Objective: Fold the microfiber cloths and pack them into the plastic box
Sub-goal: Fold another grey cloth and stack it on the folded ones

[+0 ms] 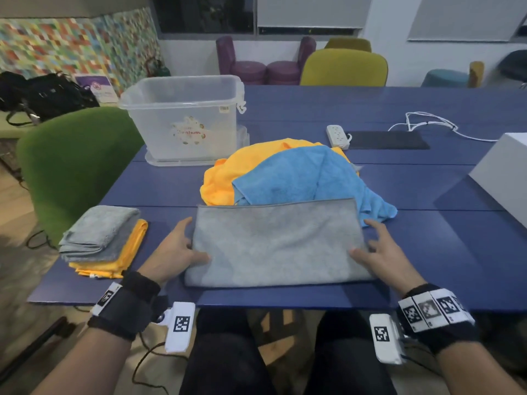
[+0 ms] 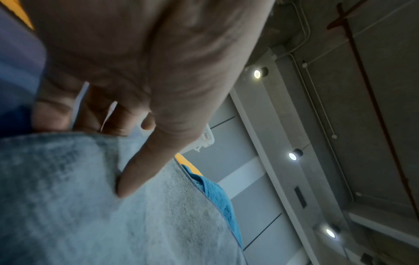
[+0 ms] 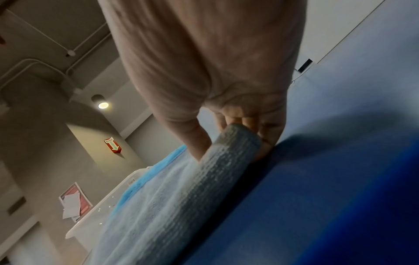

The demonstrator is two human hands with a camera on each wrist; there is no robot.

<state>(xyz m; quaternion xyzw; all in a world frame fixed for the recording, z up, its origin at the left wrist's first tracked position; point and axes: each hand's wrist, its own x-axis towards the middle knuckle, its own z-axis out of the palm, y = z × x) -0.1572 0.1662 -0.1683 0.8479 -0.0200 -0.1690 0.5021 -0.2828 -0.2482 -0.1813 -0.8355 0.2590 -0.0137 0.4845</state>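
Observation:
A grey microfiber cloth [image 1: 276, 243], folded in half, lies flat near the front edge of the blue table [image 1: 427, 246]. My left hand [image 1: 191, 243] pinches its left edge, thumb [image 2: 140, 170] on top of the cloth [image 2: 90, 215]. My right hand [image 1: 368, 243] pinches the right edge. In the right wrist view that edge [image 3: 226, 152] is raised a little between thumb and fingers [image 3: 267, 132]. Behind the cloth, a blue cloth [image 1: 299, 175] and an orange cloth [image 1: 225, 178] lie loose in a pile. The clear plastic box [image 1: 182, 118] stands open at the back left.
At the left, folded grey cloths [image 1: 97, 232] are stacked on folded orange ones [image 1: 125, 258]. A white power strip [image 1: 338, 136], black mat [image 1: 387, 139] and white cable [image 1: 427, 121] lie at the back right. A white box [image 1: 504, 169] sits at the right edge. A green chair [image 1: 77, 166] stands left.

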